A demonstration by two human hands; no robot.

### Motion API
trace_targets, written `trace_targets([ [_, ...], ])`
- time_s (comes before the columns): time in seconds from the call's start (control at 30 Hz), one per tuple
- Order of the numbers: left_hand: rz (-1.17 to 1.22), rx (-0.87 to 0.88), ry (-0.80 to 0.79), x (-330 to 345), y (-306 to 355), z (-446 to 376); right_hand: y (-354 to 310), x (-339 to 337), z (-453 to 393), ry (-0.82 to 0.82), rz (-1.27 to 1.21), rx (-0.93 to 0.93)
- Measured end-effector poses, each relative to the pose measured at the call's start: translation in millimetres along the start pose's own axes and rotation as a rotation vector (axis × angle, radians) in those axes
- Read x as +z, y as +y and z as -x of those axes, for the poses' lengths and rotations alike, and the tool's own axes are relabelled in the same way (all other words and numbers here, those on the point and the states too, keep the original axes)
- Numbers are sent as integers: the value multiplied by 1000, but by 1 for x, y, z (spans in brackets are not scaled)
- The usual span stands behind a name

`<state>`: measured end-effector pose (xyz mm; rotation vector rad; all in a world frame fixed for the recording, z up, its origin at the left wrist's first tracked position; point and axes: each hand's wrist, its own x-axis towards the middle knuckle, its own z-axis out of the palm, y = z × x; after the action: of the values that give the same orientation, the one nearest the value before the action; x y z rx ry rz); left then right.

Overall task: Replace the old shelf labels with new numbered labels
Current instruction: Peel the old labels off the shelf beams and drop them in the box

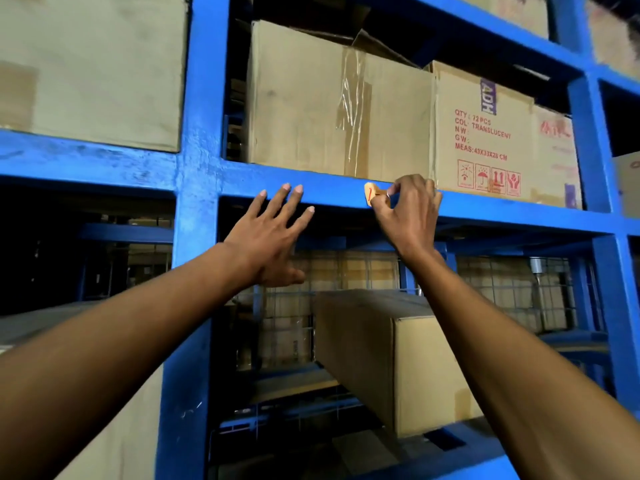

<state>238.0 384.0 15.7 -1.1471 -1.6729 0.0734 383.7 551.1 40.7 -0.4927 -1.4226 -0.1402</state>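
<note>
Now right hand pinches tan label with red mark at shelf beam front edge; peeling or sticking unclear. Left hand spread, empty, fingertips on beam. Next: firm, flat press or clean pull.

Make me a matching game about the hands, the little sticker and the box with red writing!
Things:
1. left hand
2. right hand
3. small label
4. printed box

States:
A. sits on the upper shelf, above the blue beam
B. open, fingers spread
C. tan with a red mark, at the beam's front
D. pinching something small

Pairs: 1-B, 2-D, 3-C, 4-A
</note>
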Motion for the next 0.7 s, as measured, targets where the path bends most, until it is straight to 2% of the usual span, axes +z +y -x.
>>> trace_targets([
  [0.1, 16, -24, 37, 15, 5, 29, -16, -4, 26, 31, -157, 49],
  [0.23, 24, -19, 71, 40, 5, 83, -39, -15, 66, 32, -247, 93],
  [0.7, 225, 129, -36, 85, 9, 216, -133, -57, 220, -248, -287, 351],
])
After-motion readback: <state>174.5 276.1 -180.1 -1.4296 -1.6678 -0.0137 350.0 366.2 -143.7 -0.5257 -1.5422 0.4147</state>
